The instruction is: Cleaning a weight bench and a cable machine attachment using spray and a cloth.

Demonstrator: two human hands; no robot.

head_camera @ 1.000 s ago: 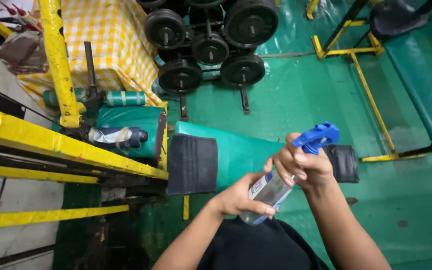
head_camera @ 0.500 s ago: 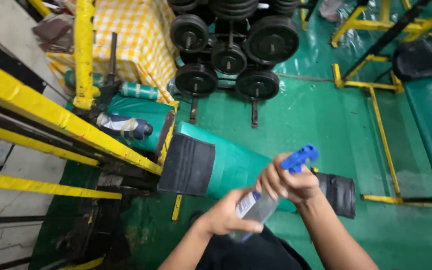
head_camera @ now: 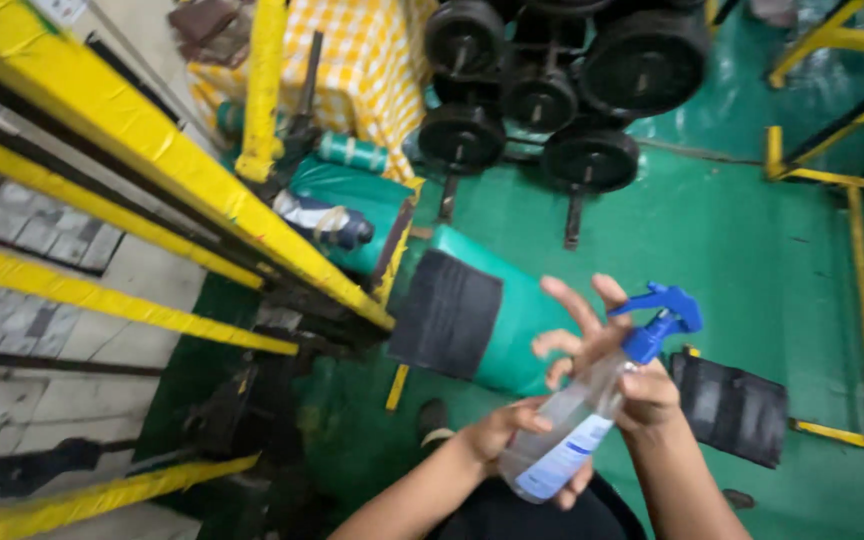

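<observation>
My left hand (head_camera: 497, 430) grips the lower body of a clear spray bottle (head_camera: 562, 440) with a white and blue label, held tilted in front of my lap. Its blue trigger head (head_camera: 662, 315) points up and to the right. My right hand (head_camera: 602, 350) is at the bottle's neck with its fingers spread apart behind the sprayer. The heel of that hand rests against the neck just below the blue head. Below both hands lies a green padded bench (head_camera: 522, 310) with a black strap (head_camera: 444, 312) wrapped round it.
Yellow steel frame bars (head_camera: 152, 150) run diagonally on the left. Black weight plates (head_camera: 592, 160) hang on a rack at the top, beside a yellow checked cloth (head_camera: 372, 70). A second black pad (head_camera: 732, 405) and a yellow floor frame (head_camera: 857, 250) stand on the green floor at right.
My right hand has let go of the blue trigger head and spread its fingers. The bottle now tilts more upright, and my view has swung to the left.
</observation>
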